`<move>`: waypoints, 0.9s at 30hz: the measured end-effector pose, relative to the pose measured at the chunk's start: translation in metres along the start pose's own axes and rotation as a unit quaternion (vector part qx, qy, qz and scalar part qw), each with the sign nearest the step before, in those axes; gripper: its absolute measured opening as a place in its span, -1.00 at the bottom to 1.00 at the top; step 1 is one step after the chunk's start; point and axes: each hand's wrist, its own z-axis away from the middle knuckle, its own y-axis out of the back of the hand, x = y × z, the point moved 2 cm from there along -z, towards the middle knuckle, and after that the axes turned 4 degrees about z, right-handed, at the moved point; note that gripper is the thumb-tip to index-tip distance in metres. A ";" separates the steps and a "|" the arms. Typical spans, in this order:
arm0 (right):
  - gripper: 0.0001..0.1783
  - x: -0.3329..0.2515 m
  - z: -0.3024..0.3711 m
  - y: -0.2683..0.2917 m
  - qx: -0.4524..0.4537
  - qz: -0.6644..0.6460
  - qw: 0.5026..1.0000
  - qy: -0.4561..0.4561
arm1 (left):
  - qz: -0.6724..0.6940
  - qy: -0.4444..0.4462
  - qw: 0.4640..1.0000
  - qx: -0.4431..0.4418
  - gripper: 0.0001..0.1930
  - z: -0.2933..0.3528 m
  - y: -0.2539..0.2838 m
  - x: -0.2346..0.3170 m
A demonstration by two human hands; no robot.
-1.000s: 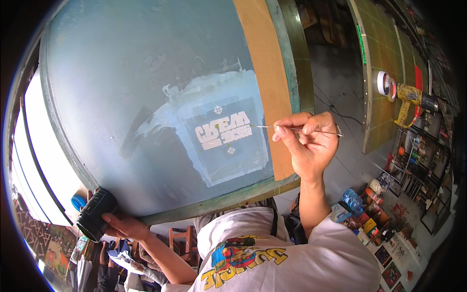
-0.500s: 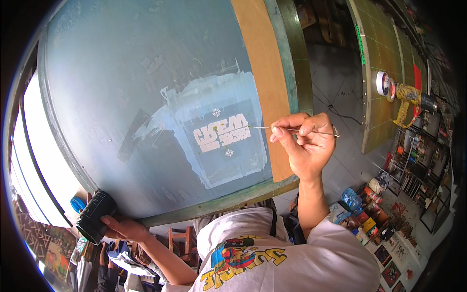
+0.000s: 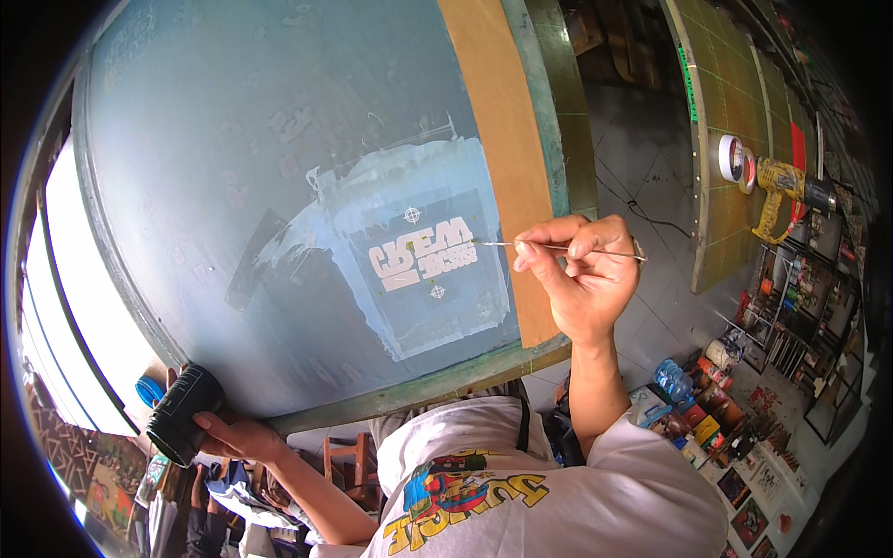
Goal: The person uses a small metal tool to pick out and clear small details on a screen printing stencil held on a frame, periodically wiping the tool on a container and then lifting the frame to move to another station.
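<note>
A thin brush [image 3: 558, 247] lies level at the centre right of the frame, its tip touching the pale lettering patch [image 3: 423, 260] on the big blue screen [image 3: 279, 167] that fills the upper left; the right hand [image 3: 581, 279] pinches the brush between thumb and fingertips; the left hand [image 3: 228, 432], at the lower left, is curled around a black jar [image 3: 181, 414] beside the screen's green frame [image 3: 419, 391]; what the jar holds cannot be seen; a brown tape strip [image 3: 498, 158] runs down the screen's right side; at the upper right a tape roll [image 3: 730, 158] and a yellow heat gun [image 3: 781, 191] rest on a green board [image 3: 721, 102].
</note>
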 end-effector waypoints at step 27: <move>-0.65 0.000 -0.001 0.000 -0.003 -0.008 1.000 0.004 | -0.011 -0.001 1.000 0.007 -0.43 0.000 0.000 0.001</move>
